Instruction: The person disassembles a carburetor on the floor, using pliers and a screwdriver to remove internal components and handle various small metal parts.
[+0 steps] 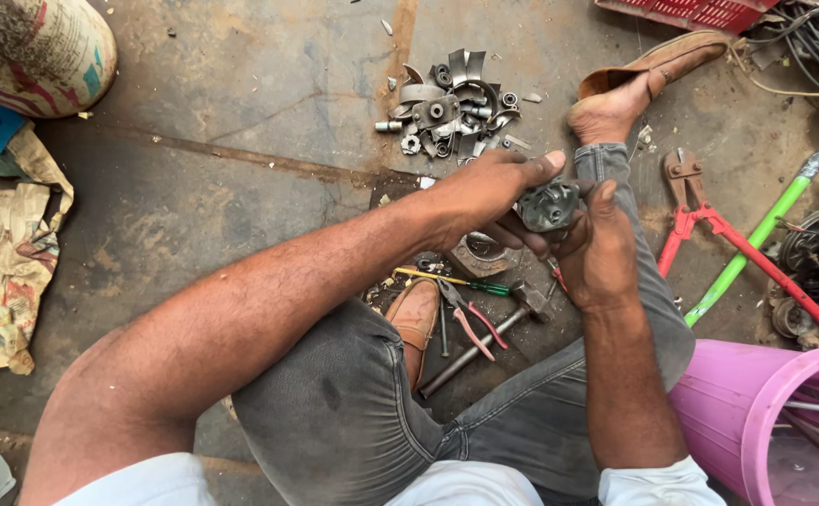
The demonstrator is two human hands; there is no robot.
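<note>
We see the left hand [489,192] and right hand [597,245] both gripping a small grey metal part [547,206] — fingers wrapped close. Below them lie pliers [470,320] and a hammer [484,337]; beyond — a scrap-metal pile [452,108].

Head-worn view, steeply downward, close

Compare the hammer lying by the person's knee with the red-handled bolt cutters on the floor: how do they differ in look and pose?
The hammer has a plain grey metal shaft; the bolt cutters have bright red handles. The hammer lies between the person's legs, among pliers and a screwdriver; the bolt cutters lie outside the leg, beside a green rod. The hammer looks shorter, with one shaft; the bolt cutters have two long arms. Both rest on the floor, touched by neither hand.
</note>
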